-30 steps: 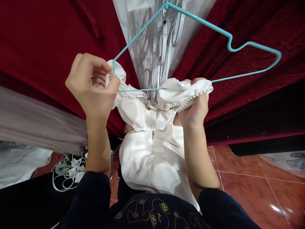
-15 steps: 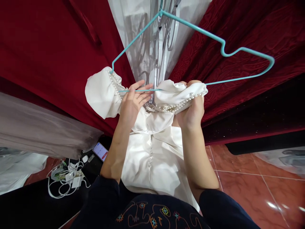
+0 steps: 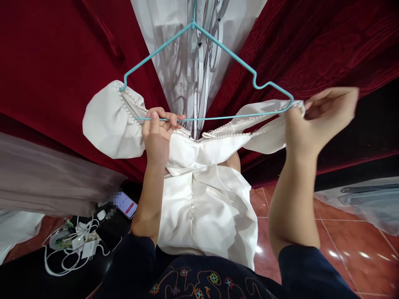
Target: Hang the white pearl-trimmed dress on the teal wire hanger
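In front of the person's torso, head view: a white dress (image 3: pixel 202 199) hangs below a turquoise hanger (image 3: pixel 204 119), bodice under the lower bar, skirt draped toward the dark shirt (image 3: pixel 187 280). Red curtains (image 3: pixel 62 62) stand on both sides.

Left hand (image 3: pixel 158 133): fingers curled at the lower bar, beside the pearl-trimmed neckline; appears to be steadying the bar, though firmness of hold is unclear. Right hand (image 3: pixel 321 120): thumb and fingers pinch the pearl edge of the right sleeve (image 3: pixel 266 137), right at the hanger's corner.

Progress, as judged: left sleeve (image 3: pixel 114 120) looks done, with the hanger's end tucked inside its pearl edge and no hand on that end. Right side appears nearly done: edge drawn out to the corner, but not released. Whether it is fully seated there is hidden by the fingers.
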`<state>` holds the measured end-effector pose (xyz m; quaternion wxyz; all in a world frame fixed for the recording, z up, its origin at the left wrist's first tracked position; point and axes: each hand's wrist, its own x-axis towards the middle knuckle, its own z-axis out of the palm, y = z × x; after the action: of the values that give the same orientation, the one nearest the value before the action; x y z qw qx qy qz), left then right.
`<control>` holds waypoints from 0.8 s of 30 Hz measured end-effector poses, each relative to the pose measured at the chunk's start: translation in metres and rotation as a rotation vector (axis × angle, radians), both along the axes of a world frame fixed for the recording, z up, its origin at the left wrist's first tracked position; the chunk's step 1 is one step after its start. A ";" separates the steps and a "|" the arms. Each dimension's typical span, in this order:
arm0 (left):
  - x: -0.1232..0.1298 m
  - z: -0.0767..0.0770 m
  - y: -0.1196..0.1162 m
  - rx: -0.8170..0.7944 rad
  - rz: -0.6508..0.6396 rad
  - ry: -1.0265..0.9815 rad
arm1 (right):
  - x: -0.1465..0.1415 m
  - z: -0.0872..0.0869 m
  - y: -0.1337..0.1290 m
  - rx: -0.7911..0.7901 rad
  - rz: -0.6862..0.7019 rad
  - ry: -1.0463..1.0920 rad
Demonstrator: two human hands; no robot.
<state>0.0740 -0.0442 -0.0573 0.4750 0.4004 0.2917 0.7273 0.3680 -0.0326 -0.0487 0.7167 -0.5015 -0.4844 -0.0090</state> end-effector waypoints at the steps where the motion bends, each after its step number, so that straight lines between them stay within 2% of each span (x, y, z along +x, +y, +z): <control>1: 0.000 0.001 0.000 0.014 0.006 0.002 | 0.007 0.010 0.003 -0.009 -0.026 -0.040; 5: 0.002 0.003 -0.003 0.076 0.023 -0.010 | 0.013 0.049 0.013 -0.049 -0.005 -0.208; 7: 0.004 0.002 -0.003 0.063 0.050 -0.001 | 0.001 0.061 0.014 -0.068 0.048 -0.285; 9: 0.007 0.002 -0.004 0.034 0.079 0.014 | -0.018 0.066 0.013 -0.051 0.111 -0.346; 11: 0.009 0.001 -0.004 0.022 0.093 0.021 | -0.039 0.063 0.009 0.001 0.175 -0.375; 15: 0.007 0.000 -0.004 0.042 0.073 0.028 | -0.069 0.043 -0.002 0.022 0.313 -0.315; 19: 0.002 -0.001 -0.002 0.059 0.041 0.049 | -0.067 0.031 -0.006 0.033 0.407 -0.173; 24: 0.008 -0.001 -0.004 0.059 0.045 0.035 | -0.058 0.043 0.008 0.124 0.340 -0.194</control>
<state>0.0820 -0.0477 -0.0585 0.4412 0.4202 0.2873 0.7391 0.3100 -0.0245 -0.0059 0.6875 -0.3643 -0.6272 0.0340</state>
